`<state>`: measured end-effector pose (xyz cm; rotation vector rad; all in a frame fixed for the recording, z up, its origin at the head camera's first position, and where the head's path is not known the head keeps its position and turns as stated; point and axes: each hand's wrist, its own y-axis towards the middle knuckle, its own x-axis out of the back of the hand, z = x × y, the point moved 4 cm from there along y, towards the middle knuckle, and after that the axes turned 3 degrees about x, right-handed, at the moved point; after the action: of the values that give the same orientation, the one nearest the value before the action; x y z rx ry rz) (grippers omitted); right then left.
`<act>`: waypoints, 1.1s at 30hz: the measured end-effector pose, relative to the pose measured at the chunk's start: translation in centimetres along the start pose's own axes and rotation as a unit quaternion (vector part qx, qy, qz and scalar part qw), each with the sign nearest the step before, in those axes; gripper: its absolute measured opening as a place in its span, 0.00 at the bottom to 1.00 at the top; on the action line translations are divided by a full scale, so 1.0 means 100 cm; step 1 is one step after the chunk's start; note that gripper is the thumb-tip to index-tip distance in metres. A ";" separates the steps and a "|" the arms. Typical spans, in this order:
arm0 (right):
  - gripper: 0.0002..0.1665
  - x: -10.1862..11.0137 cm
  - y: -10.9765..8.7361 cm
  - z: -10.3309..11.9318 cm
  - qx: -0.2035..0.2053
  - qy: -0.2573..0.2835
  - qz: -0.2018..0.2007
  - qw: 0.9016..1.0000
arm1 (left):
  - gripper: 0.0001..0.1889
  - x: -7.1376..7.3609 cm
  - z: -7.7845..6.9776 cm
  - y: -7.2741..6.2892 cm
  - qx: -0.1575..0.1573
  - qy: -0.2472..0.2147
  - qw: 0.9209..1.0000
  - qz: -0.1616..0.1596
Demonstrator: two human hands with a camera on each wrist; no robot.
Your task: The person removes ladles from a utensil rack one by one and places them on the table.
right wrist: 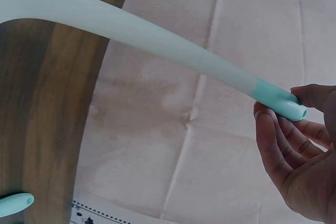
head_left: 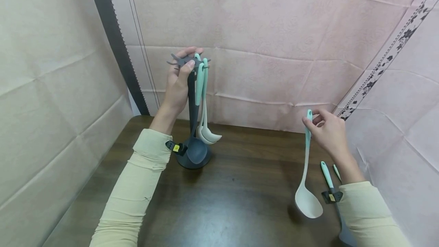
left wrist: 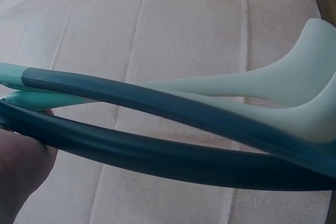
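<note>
My left hand (head_left: 177, 89) grips the hooked top of a dark utensil stand (head_left: 191, 104), thumb over its hub. From the stand's hooks hang a dark-bowled ladle (head_left: 197, 151) and white-bowled utensils (head_left: 210, 137), with mint handle ends. In the left wrist view, the dark shaft (left wrist: 136, 97) crosses in front of the white ones. Off to the right, my right hand (head_left: 327, 132) pinches a white spoon (head_left: 308, 203) by its mint handle end, between thumb and fingers. The spoon hangs bowl-down over the table. In the right wrist view, its handle (right wrist: 278, 100) shows a hole at the tip.
A dark utensil with a mint handle (head_left: 327, 174) lies on the brown wooden table (head_left: 240, 186), partly under the right forearm. Another mint handle (head_left: 337, 171) shows beside it. Pale cloth (head_left: 267, 75) hangs behind the table and along both sides.
</note>
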<state>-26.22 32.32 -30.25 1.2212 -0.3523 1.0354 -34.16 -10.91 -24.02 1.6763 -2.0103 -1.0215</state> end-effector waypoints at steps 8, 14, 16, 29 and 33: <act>0.17 -0.010 -0.006 -0.016 -0.009 -0.006 0.018 1.000 | 0.23 0.000 -0.001 -0.001 -0.002 -0.003 1.000 0.001; 0.17 -0.020 -0.014 -0.031 -0.026 -0.004 0.037 0.999 | 0.23 0.001 0.001 -0.001 0.005 -0.004 1.000 0.000; 0.17 -0.024 -0.015 -0.036 -0.030 -0.003 0.042 0.999 | 0.23 0.001 0.001 -0.001 0.006 -0.008 1.000 0.000; 0.21 -0.043 -0.031 -0.061 -0.074 -0.004 0.094 0.993 | 0.23 0.001 0.001 -0.001 0.010 -0.011 1.000 0.001; 0.20 -0.047 -0.035 -0.065 -0.071 -0.009 0.096 0.993 | 0.23 0.002 0.001 -0.001 0.009 -0.004 1.000 0.000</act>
<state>-27.76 36.00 -38.03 1.0837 -0.5568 1.1450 -34.17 -11.06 -24.21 1.6831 -2.0299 -1.0154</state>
